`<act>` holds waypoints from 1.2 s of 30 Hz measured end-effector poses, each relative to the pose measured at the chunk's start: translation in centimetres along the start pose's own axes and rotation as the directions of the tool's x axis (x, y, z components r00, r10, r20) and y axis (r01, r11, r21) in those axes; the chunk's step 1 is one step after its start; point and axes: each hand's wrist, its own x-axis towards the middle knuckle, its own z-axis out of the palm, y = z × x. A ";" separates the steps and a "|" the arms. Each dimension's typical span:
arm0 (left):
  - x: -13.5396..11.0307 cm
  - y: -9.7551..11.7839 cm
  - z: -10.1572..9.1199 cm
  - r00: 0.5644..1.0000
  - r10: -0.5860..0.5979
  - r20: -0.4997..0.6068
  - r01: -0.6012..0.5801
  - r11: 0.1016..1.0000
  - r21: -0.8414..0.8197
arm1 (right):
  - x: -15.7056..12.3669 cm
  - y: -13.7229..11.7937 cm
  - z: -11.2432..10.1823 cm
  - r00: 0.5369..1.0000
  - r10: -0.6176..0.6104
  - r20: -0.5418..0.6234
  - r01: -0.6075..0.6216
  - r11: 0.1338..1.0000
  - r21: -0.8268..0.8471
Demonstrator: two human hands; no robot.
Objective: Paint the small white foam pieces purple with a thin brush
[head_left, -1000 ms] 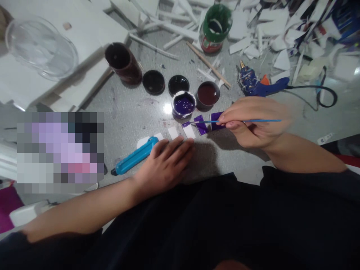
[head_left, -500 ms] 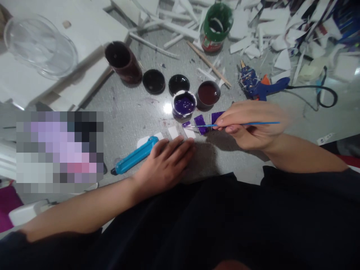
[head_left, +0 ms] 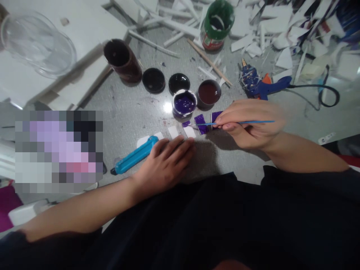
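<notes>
While the thin blue brush (head_left: 242, 122) is pinched between thumb and fingertips of the right hand (head_left: 250, 122), its tip is laid on the upper end of a small card piece (head_left: 189, 130) in a short row on the grey table (head_left: 126, 108), just in front of the open pot of purple paint (head_left: 184, 103). Only the top of that piece is seen to be coloured; the rest of it is bare white. To its right, two pieces (head_left: 201, 123) are already covered in purple, the farther one partly hidden behind the right hand. To its left, a white piece (head_left: 173, 132) and a further white scrap (head_left: 159, 135) are shown unpainted. The work is therefore judged to be roughly half done: two pieces finished, one begun, at least two left. The left hand (head_left: 165, 163) is laid flat, palm down, with its fingers pressed together; their tips are set at the near edge of the row, beside the half-painted piece, though whether the card itself is touched cannot be told. A blue utility knife (head_left: 133, 159) lies just left of this hand, untouched. Beyond the purple pot, a pot of brown paint (head_left: 209, 93) and two black lids (head_left: 153, 80) are set out, and a blue glue gun (head_left: 258, 84) is left among white offcuts (head_left: 253, 41) farther back.
</notes>
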 end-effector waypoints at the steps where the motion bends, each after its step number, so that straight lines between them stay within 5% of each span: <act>1: 0.0 0.0 0.0 1.000 -0.001 0.007 0.001 1.000 -0.005 | 0.0 0.0 -0.1 1.000 0.000 0.001 0.000 1.000 -0.011; 7: -0.1 0.0 0.1 1.000 -0.010 0.029 0.011 1.000 -0.029 | 0.3 0.0 -0.6 1.000 -0.023 -0.013 0.022 0.998 -0.066; 15: -0.2 -0.1 0.2 0.999 -0.012 0.046 0.013 0.999 -0.038 | 0.2 -0.1 0.3 0.981 0.018 -0.191 -0.013 0.999 0.029; 24: -0.1 -0.1 0.1 1.000 -0.007 0.017 0.008 1.000 -0.020 | -0.3 -0.4 0.4 0.998 0.052 -0.021 -0.050 0.995 0.081; 36: 0.0 0.0 0.2 1.000 0.007 -0.027 -0.007 1.000 -0.007 | -0.3 -0.2 0.1 1.000 0.021 0.000 -0.021 1.000 0.017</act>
